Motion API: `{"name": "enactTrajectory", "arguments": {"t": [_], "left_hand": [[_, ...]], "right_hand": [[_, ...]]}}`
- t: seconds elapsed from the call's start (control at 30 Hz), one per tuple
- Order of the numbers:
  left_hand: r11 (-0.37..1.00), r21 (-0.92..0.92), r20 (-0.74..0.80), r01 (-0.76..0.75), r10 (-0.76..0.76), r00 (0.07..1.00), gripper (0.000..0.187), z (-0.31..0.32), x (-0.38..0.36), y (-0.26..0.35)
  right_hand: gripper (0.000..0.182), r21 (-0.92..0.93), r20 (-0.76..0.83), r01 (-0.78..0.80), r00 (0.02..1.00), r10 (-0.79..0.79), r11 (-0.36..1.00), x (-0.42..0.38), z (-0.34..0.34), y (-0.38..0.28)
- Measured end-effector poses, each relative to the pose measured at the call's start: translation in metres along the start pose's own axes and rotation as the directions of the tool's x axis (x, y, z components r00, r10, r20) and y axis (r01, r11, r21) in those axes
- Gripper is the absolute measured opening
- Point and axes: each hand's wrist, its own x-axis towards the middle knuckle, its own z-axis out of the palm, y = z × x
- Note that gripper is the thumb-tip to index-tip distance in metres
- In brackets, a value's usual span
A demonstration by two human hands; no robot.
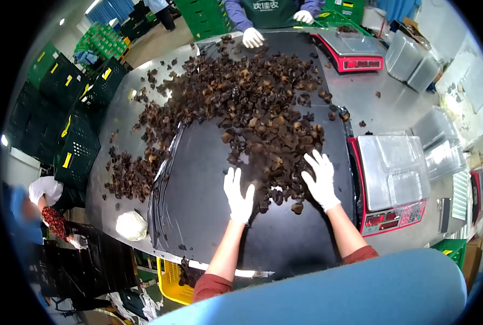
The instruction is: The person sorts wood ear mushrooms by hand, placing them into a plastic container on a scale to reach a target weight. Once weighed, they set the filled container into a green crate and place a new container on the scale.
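Both my hands wear white gloves and reach over a black sheet (192, 173) on a metal table. My left hand (239, 197) has its fingers spread, at the near left edge of a pile of dark brown, fungus-like pieces (252, 92). My right hand (321, 181), also spread, touches the pile's near right edge. Loose pieces lie between the two hands. Neither hand grips anything. The pile stretches to the far side of the table and spills over its left part.
A red scale (393, 173) with clear plastic trays stands at the right, another red scale (355, 49) beyond it. Across the table are a co-worker's gloved hands (253, 38). A white round bundle (131, 226) lies front left, above a yellow basket (171, 281). Dark crates (76, 146) stand left.
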Motion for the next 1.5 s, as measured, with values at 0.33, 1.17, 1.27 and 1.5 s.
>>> {"name": "enactTrajectory", "arguments": {"t": [0.33,1.17,1.27,1.5], "left_hand": [[0.917,-0.071,0.393,-0.392,0.387,0.834,0.041,-0.03,-0.082,0.038],[0.996,0.09,0.26,0.017,-0.04,0.965,0.088,-0.08,-0.179,0.06],[0.988,0.118,0.229,0.1,-0.125,0.965,0.098,-0.094,-0.185,0.064],[0.934,0.32,0.26,0.157,-0.246,0.934,0.103,-0.09,-0.245,0.07]], "right_hand": [[0.042,0.046,0.378,0.448,0.82,-0.43,0.893,-0.095,-0.021,-0.05],[0.048,0.256,0.293,0.231,0.907,-0.303,0.939,-0.179,-0.086,-0.027],[0.042,0.247,0.163,0.116,0.974,-0.159,0.962,-0.17,-0.09,-0.022],[0.034,0.245,0.12,-0.079,0.992,0.05,0.966,-0.167,-0.092,-0.006]]}}
